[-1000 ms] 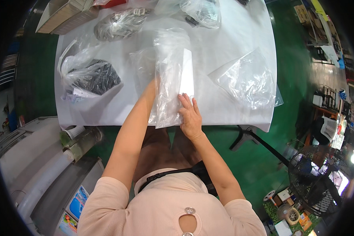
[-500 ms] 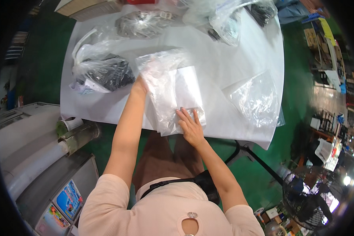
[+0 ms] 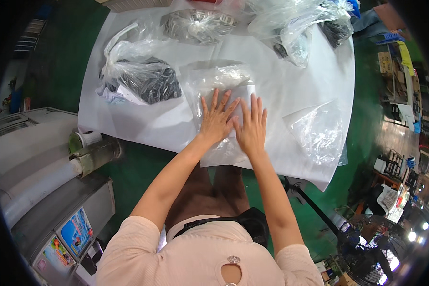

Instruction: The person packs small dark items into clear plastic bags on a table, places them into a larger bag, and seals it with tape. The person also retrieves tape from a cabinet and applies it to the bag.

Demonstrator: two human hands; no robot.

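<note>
A clear plastic bag (image 3: 224,155) lies flat at the table's near edge, in front of my body. On top of it my left hand (image 3: 216,119) presses down flat with its fingers spread. Close beside it, nearly touching at the thumbs, my right hand (image 3: 251,131) rests palm down with the fingers stretched out. A bit of a white sheet (image 3: 251,89) shows just past my right fingertips; the rest of it is hidden by the hands. The far end of the bag is crumpled and shiny.
A knotted clear bag of black items (image 3: 152,83) lies at the left of the white table (image 3: 267,81). Another flat clear bag (image 3: 317,131) is at the right. Several filled bags (image 3: 198,26) line the far side. A black fan (image 3: 374,248) stands at the lower right.
My left hand has left the bag's far left edge and come down onto its middle. The right hand has moved farther up and right. The white sheet is now mostly covered.
</note>
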